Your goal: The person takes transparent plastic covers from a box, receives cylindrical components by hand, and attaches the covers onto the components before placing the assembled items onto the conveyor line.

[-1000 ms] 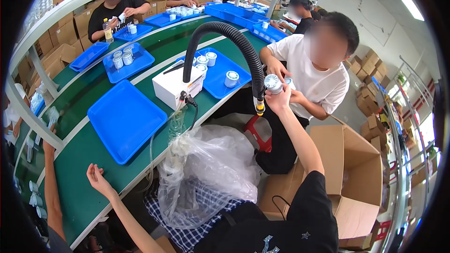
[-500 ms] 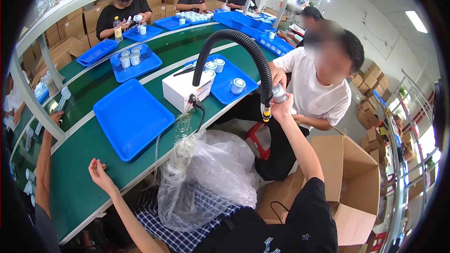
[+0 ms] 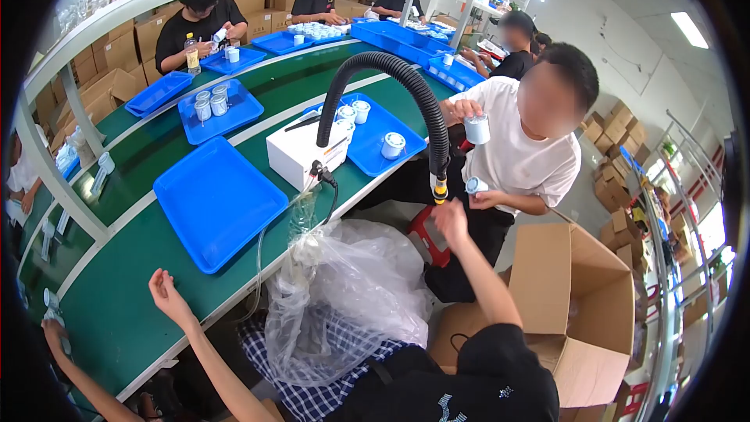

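Observation:
My left hand (image 3: 166,295) hovers over the green table near its front edge, fingers loosely apart and holding nothing. Nearest to it is a large blue tray (image 3: 220,207) with nothing in it. My right hand (image 3: 451,223) is raised just below the yellow-and-black tip of a black corrugated hose (image 3: 383,62); its fingers look apart, with no object seen in them. Across from it, a co-worker in a white shirt holds up a light-blue lidded jar (image 3: 476,130) in one hand and a second, tilted jar (image 3: 475,185) in the other.
A white box-shaped machine (image 3: 307,152) carries the hose, beside a blue tray (image 3: 375,158) of several jars. Clear plastic bagging (image 3: 351,289) covers my lap. An open carton (image 3: 598,297) stands at right. Another person's arm (image 3: 86,371) reaches in at lower left. More workers sit opposite.
My right hand has let go of the jar and drawn back down and left. The co-worker now holds it up, with another jar in the other hand. My left hand has hardly moved.

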Action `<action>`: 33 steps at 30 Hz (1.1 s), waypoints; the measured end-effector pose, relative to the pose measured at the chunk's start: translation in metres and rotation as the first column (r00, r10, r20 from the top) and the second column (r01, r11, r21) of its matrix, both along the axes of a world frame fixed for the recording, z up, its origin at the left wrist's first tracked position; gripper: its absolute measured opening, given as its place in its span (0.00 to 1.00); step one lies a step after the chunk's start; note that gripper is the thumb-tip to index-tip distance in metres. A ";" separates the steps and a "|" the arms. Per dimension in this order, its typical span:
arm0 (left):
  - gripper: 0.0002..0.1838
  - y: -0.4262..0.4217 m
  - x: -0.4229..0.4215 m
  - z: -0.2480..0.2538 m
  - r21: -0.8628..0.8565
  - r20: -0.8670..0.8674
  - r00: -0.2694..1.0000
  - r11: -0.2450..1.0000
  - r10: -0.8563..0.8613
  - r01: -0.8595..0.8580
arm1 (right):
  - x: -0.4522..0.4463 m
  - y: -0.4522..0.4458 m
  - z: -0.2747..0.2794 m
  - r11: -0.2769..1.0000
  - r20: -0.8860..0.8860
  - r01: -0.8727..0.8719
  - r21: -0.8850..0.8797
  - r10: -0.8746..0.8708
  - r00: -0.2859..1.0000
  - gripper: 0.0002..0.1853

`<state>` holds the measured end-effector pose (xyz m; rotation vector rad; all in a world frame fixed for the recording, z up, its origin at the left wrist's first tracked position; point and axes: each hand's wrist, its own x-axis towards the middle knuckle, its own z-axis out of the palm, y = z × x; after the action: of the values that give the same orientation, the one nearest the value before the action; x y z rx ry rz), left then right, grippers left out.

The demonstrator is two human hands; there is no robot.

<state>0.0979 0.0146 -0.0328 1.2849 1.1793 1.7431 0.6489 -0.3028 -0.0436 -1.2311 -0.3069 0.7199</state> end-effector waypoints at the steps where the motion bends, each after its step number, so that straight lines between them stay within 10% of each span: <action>1: 0.09 0.001 0.000 -0.001 0.029 -0.113 0.994 1.000 -0.002 0.006 | -0.009 -0.012 -0.057 0.975 0.237 0.160 -0.152 -0.122 0.964 0.14; 2: 0.09 0.001 -0.001 0.000 0.033 -0.113 0.994 0.999 -0.004 0.007 | -0.028 -0.029 -0.116 0.856 0.768 0.453 -0.250 -0.110 0.631 0.10; 5: 0.10 -0.003 0.007 0.007 0.049 -0.462 0.885 0.998 0.057 -0.038 | -0.125 -0.093 -0.226 0.543 0.803 0.644 -0.539 0.100 0.587 0.13; 7: 0.11 -0.003 0.010 0.007 0.043 -0.489 0.871 0.998 0.052 -0.035 | -0.197 -0.129 -0.299 0.141 0.422 0.410 -0.901 0.502 0.755 0.19; 9: 0.11 -0.001 0.009 0.009 0.037 -0.535 0.844 0.999 0.039 -0.022 | -0.203 -0.170 -0.376 0.806 0.133 -0.239 -0.542 0.363 0.922 0.15; 10: 0.11 -0.003 0.007 0.009 0.037 -0.533 0.845 0.999 0.044 -0.029 | -0.204 -0.172 -0.393 0.807 0.121 -0.238 -0.541 0.355 0.927 0.15; 12: 0.10 -0.003 0.009 0.009 0.040 -0.518 0.854 0.998 0.056 -0.040 | -0.190 -0.126 -0.348 0.134 0.051 -0.084 -0.987 0.771 0.635 0.19; 25: 0.11 -0.008 0.012 0.015 -0.036 -0.577 0.816 0.999 0.010 -0.038 | -0.198 -0.089 -0.333 0.063 -0.042 -0.147 -0.987 0.783 0.620 0.19; 33: 0.21 -0.008 0.016 0.004 -0.051 -0.858 0.513 0.988 0.031 -0.144 | -0.205 -0.088 -0.317 0.075 -0.041 -0.129 -0.989 0.695 0.717 0.20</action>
<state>0.1143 0.0061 -0.0290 2.1545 1.8687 0.9923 0.4444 -0.3907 -0.3604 -2.6956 -0.7190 1.2386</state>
